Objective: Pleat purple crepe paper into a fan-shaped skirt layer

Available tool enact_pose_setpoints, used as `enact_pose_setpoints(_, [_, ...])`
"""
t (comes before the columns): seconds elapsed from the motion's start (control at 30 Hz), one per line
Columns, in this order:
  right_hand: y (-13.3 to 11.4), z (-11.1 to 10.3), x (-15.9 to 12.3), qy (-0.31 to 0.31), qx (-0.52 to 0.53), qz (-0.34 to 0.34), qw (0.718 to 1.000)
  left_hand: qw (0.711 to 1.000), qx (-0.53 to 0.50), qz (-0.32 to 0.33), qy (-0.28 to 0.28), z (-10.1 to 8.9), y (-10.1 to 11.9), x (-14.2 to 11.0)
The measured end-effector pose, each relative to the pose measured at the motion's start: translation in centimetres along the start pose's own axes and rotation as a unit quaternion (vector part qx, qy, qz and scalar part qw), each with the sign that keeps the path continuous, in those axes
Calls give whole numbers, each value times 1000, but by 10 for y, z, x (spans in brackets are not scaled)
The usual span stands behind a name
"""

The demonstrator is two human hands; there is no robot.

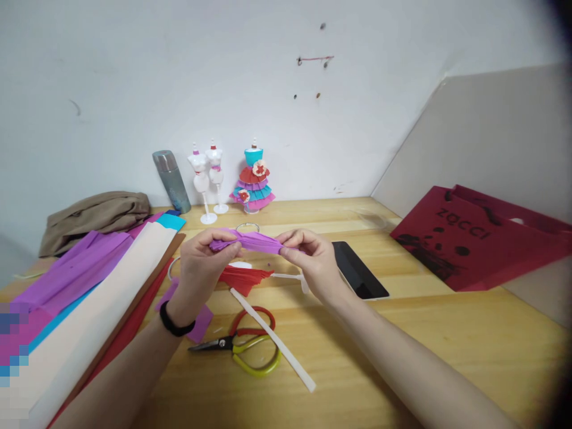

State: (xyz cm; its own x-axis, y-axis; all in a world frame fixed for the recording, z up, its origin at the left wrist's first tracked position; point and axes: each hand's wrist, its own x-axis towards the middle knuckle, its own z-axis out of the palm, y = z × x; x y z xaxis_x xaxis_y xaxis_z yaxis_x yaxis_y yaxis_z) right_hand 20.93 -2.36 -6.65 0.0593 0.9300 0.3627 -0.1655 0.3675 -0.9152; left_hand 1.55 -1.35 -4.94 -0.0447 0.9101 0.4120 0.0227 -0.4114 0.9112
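Both my hands hold a pleated strip of purple crepe paper above the wooden table. My left hand pinches its left end, fingers closed; a black band circles that wrist. My right hand pinches the right end, fingers closed too. Just under the strip lies a folded red paper piece. A white strip runs diagonally across red-and-yellow-handled scissors near my left forearm.
Sheets of purple, cream, blue and red paper lie at the left. At the back stand two white mini mannequins, a dressed one and a grey flask. A phone and red bag lie right.
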Motion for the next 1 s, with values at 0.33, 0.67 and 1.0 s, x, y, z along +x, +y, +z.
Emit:
enact_pose_setpoints(0.33, [12,1,0,28,15,-8,999,998,-14,-2,56,7,-1,-3])
enact_pose_setpoints(0.67, [12,6,-2,41,19,14,999,987,-117,-61,88,11,0,-3])
enact_pose_setpoints(1.0, [15,9,-5,50,-7,14,999,964,-217,-144,52,11,1,-6])
